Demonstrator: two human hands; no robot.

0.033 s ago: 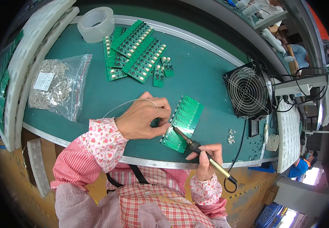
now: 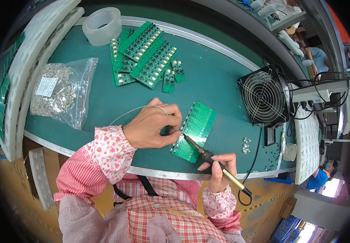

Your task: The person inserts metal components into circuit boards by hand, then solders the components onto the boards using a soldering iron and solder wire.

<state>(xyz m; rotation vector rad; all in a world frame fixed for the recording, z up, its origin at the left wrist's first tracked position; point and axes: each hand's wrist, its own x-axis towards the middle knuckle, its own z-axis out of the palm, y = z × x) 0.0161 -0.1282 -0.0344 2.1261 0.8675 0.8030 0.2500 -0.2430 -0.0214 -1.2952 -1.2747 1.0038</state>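
Observation:
A green circuit board panel (image 2: pixel 197 123) lies on the teal table (image 2: pixel 219 77) in front of me. My left hand (image 2: pixel 152 126) rests at the panel's left edge, fingers pinched on a thin solder wire (image 2: pixel 136 110) that loops back over the hand. My right hand (image 2: pixel 220 169) grips a soldering iron (image 2: pixel 208 156) like a pen. Its tip touches the lower left part of the panel, close to my left fingertips. The iron's black cord (image 2: pixel 256 154) runs off to the right.
More green boards (image 2: pixel 144 54) are piled at the back beside a tape roll (image 2: pixel 102 26). A clear bag of metal parts (image 2: pixel 59 91) lies at the left, next to white foam trays (image 2: pixel 29 60). A black fan (image 2: pixel 264 97) stands at the right, with small metal bits (image 2: pixel 246 145) near it.

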